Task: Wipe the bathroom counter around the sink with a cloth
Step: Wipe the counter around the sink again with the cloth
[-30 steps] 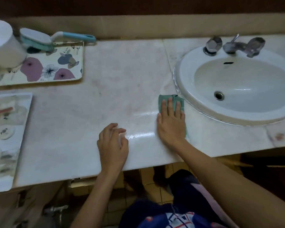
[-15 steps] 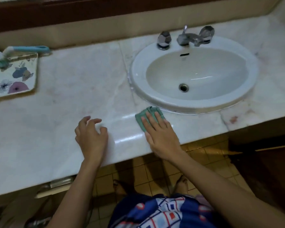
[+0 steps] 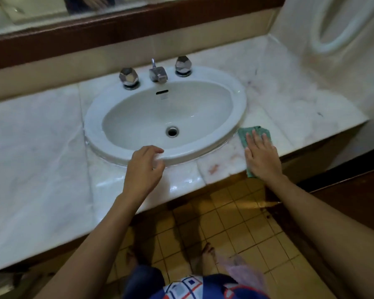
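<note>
**Cloth at the sink's lower-right edge**

The right hand (image 3: 261, 156) lay flat on the green cloth (image 3: 246, 135), its fingers (image 3: 249, 140) straight, close together and pressing down rather than gripping. The cloth sat on the counter (image 3: 289, 108) at centre right of the frame, its upper corner just beside the sink (image 3: 240, 100) rim and its lower end reaching the counter's front edge. Its long axis ran with the hand, from bottom to top of the frame.

The stretch probably still to wipe, with faint dark marks, lay above and to the right of the fingertips. The right hand was much the nearer to it.

The left hand (image 3: 144, 167) was at lower centre, over the sink's front rim, its fingers loosely curled and holding nothing. It seemed to rest there, though blur hid the contact.
</note>
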